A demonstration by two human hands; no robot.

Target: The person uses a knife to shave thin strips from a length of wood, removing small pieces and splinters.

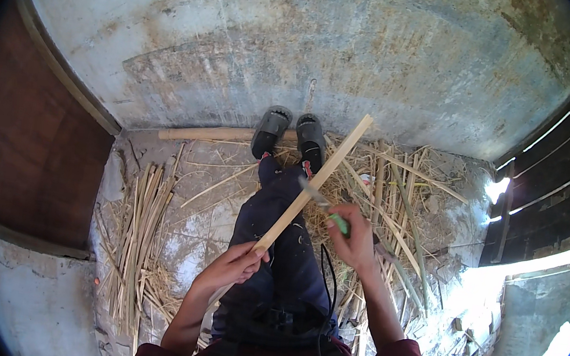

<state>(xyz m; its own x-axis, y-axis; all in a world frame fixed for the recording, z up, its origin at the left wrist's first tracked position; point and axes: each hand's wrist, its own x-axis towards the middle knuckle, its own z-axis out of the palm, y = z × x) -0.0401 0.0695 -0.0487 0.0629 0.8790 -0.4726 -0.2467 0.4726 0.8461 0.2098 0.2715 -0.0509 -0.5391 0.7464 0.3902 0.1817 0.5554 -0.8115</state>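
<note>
My left hand (pixel 234 268) is closed around the lower part of a long, pale split bamboo strip (pixel 289 211). The strip slants up and to the right over my legs, its far end near my right shoe. In my closed right hand (pixel 358 242) is a knife (pixel 318 196) with a green handle. The knife's blade points up and left and lies across the strip, about midway along the part beyond my left hand. Whether the edge bites into the strip cannot be made out. Part of the strip's near end is hidden behind my left hand and forearm.
Thin split strips (pixel 143 221) lie bundled on the floor at left. More strips and sticks (pixel 404 213) are scattered with shavings at right. A thick pole (pixel 209 134) rests along the stained wall (pixel 314 48), beside my dark shoes (pixel 273 131). A black cord (pixel 328 288) hangs over my lap.
</note>
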